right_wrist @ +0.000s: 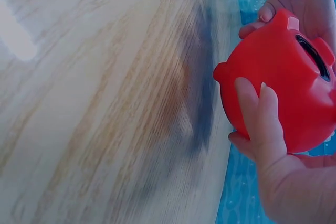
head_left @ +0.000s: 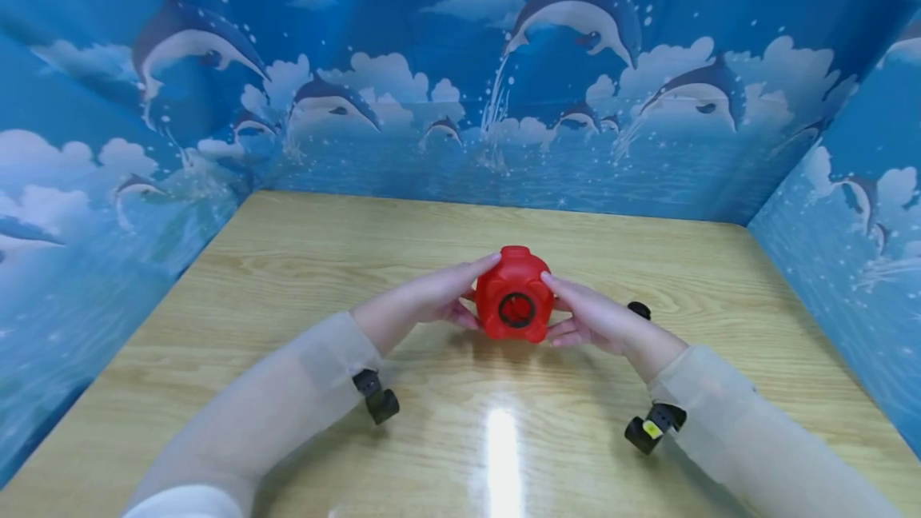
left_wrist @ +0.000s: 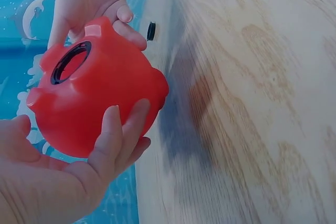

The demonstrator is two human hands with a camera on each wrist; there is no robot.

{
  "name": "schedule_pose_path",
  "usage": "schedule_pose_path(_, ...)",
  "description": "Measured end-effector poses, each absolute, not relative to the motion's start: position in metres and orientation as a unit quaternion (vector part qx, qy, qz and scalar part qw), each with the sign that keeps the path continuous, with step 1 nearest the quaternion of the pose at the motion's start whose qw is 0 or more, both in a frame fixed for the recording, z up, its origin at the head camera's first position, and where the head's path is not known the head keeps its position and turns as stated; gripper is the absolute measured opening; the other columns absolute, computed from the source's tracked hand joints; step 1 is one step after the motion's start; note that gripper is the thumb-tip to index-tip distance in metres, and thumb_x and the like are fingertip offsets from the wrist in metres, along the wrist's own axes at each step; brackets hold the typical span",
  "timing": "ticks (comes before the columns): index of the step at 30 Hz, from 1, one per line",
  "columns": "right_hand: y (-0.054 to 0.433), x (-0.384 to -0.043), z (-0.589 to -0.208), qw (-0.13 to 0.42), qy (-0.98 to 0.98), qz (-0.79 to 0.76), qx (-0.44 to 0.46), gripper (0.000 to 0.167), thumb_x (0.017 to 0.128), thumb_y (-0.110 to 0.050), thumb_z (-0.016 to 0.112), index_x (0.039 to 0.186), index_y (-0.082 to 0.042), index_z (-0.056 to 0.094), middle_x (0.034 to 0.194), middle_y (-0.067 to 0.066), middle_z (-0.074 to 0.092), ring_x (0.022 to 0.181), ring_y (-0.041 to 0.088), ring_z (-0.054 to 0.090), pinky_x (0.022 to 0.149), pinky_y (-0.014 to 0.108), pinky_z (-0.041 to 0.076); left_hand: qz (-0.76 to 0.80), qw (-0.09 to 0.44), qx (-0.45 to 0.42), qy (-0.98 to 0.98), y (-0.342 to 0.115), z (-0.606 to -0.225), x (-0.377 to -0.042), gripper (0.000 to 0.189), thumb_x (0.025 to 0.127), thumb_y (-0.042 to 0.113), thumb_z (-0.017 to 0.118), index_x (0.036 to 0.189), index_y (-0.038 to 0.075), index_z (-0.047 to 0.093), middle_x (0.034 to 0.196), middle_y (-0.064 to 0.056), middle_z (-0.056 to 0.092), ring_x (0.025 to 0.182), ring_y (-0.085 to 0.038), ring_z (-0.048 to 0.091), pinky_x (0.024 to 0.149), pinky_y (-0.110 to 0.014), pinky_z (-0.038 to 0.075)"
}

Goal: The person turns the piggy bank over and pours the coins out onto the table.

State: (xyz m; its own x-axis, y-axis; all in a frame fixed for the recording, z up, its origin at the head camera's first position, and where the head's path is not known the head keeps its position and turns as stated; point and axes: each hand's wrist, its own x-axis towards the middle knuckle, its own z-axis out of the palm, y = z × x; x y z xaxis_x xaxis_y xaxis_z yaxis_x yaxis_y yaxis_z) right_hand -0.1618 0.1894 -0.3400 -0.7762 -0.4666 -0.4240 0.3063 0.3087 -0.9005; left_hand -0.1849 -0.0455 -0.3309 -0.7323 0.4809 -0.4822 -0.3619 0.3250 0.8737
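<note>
A red piggy bank (head_left: 514, 281) is held between both hands, just above the wooden table. Stubby feet surround a round hole with a black rim (left_wrist: 71, 63) on its underside, which faces the person. The left hand (head_left: 448, 292) grips one side, thumb on the upper part and fingers around the lower part. On the opposite side the right hand (head_left: 594, 313) holds it the same way. In the right wrist view, the right hand's fingers (right_wrist: 268, 119) lie along the red shell. A small black round cap (head_left: 639, 310) lies on the table beyond the right hand.
The wooden table (head_left: 345, 238) is bounded at the back and sides by a blue curtain (head_left: 403, 158) printed with dolphins and clouds. Black wrist-worn devices sit on the left sleeve (head_left: 302, 374) and the right sleeve (head_left: 748, 422). Light glares off the tabletop near the front.
</note>
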Motion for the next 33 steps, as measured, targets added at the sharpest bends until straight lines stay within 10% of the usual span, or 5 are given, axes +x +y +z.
schedule_pose_path(33,0.1926,-0.1701,-0.3322,0.336,0.739,-0.581,-0.055,0.075,0.094,-0.059,0.034,0.148,-0.009,0.019,0.137,0.025,0.037,0.089,0.029,0.063,0.083,0.040,0.052,0.555,0.306,0.071,0.770,-0.0420,-0.3358,-0.1870,0.069,0.088,0.046,0.059,0.140,0.009,0.034,0.124,-0.009,0.051,0.093,-0.025,0.060,0.076,-0.035,0.054)
